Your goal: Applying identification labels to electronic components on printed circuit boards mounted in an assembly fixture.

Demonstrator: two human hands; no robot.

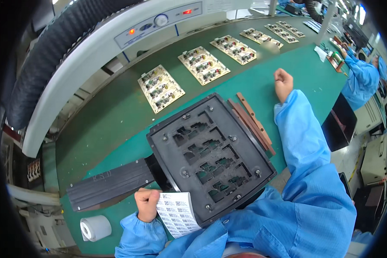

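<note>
My left hand [147, 204] is closed, pinching the upper left corner of a sheet of white labels [176, 213] printed with small codes. The sheet hangs over the near left edge of a black fixture plate [189, 136] that has cut-out openings and metal studs. Beyond the plate's right side my right hand [283, 84] is raised over the green mat, its fingers curled together. Whatever those fingers may hold is hidden. Several cream circuit board panels [161, 89] with mounted parts lie in a row along the far side of the bench.
Brown strips [254, 118] lie along the fixture's right side. To its left are a dark ribbed bar [112, 182] and a white label roll [95, 228]. A grey hood with a control panel [159, 23] arches over the far left. A co-worker in blue [360, 79] works at the right.
</note>
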